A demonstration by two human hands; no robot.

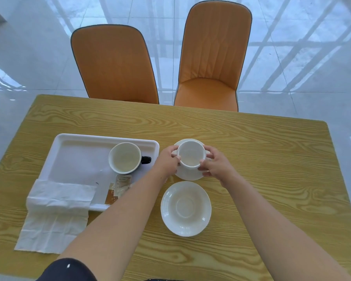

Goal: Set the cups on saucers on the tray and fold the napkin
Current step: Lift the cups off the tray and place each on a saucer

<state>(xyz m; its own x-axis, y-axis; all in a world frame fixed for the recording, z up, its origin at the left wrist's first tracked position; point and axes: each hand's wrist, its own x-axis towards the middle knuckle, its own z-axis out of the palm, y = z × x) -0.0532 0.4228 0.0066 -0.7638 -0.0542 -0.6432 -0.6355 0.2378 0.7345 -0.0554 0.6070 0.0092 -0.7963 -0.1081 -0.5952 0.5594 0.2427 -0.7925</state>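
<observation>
Both grips are closing round the white cup (190, 157): the left grip (168, 159) is curling against its left wall and the right grip (215, 165) against its right, fingers wrapping the sides. The wood-grain worktop (261, 159) is carrying everything. Two orange chairs are standing at its far edge, the left chair (114, 63) pushed in close and the right chair (213, 55) showing its seat.

On the left half of the worktop a white tray (73, 141) is lying lengthwise. A creased white napkin (53, 216) is draping unfolded over its near left corner and spreading down onto the worktop.

To the right of the tray and off it, two white saucers are lying. The near saucer (185, 208) is sitting bare between the person's forearms. The far saucer (187, 175) is lying directly under the held cup, though I cannot tell whether the cup is resting on it or hanging just above.

A dark-handled cup (125, 158) is standing upright on the tray's right end, handle pointing right. Small brown sachets (120, 187) are lying on the tray just in front of it, touching the edge of the left forearm.
</observation>
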